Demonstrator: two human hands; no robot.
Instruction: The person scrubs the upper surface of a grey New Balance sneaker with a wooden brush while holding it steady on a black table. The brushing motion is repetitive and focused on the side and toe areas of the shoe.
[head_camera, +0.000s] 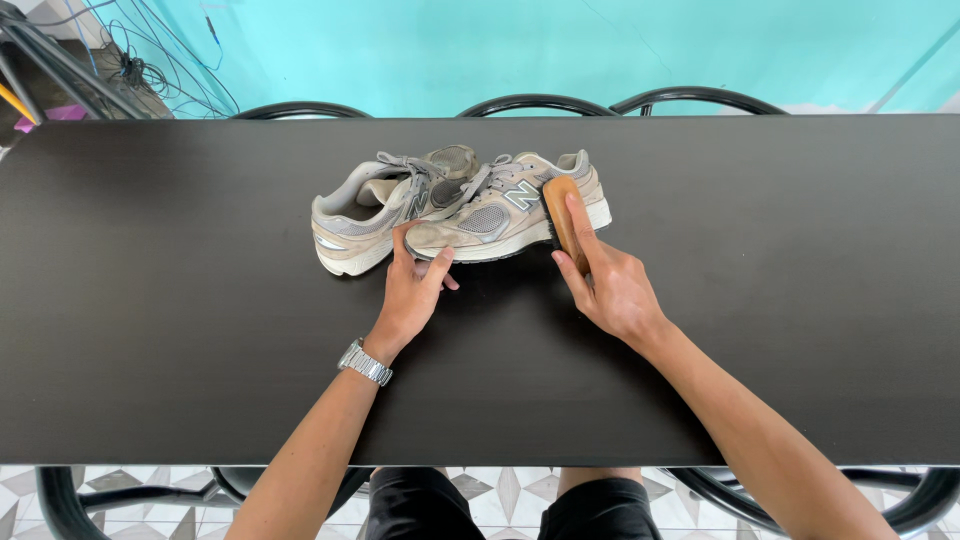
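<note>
Looking down on a black table (180, 330), and from the left comes the first grey sneaker (365, 215), lying at about eleven o'clock from the left hand (412, 290). That hand, a metal watch (364, 363) on its wrist, has its fingers spread and pressing the toe of the second grey sneaker (500, 212), which lies on its side overlapping the first. A grey letter patch sits on its flank. At two o'clock from the left hand, the right hand (610, 285) grasps a wooden shoe brush (563, 215), laid against that sneaker's heel.
</note>
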